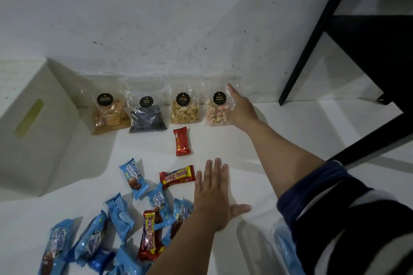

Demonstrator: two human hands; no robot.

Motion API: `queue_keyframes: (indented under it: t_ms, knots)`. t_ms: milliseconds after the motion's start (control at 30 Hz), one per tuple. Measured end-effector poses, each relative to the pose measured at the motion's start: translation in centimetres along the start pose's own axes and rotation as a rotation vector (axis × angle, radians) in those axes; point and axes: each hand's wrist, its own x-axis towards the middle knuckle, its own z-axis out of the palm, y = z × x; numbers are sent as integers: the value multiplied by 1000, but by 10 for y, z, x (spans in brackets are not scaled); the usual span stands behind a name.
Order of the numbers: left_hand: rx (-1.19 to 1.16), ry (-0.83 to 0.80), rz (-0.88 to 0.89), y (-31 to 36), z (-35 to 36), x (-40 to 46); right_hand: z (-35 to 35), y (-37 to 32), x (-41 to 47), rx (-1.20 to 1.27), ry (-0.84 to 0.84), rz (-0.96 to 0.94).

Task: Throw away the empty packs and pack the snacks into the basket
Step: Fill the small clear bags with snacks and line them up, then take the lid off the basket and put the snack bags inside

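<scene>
The right hand (240,108) stretches to the wall, fingers on the clear bag of pink-and-white biscuits (218,111); whether its grip has closed is hard to tell. The left hand (212,194) lies flat, fingers straight, just beside a Beng-Beng bar (177,177) on the white floor (279,140).

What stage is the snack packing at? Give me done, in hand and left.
Done: nothing visibly; no basket shows. In hand: the right hand touches the bag of pink and white biscuits by the wall; the left hand lies flat, holding nothing. Left: three other clear bags, the red bars and the blue packs.
</scene>
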Motion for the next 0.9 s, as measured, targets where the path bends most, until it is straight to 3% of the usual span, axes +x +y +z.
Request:
queue_keyframes:
  t_ms: [133,367,600,900]
  knots:
    - [-13,-50,4,-1,-4,0,-8,2,-35,-76,-9,21]
    - [-43,-124,154,-22,-63,-11,-32,-15,-141,-281,-195,103]
    - [-133,-112,196,-57,-117,-110,-39,-73,-263,-427,-428,218]
    - [-204,-9,88,-119,-125,-248,2,-169,-366,-433,-473,116]
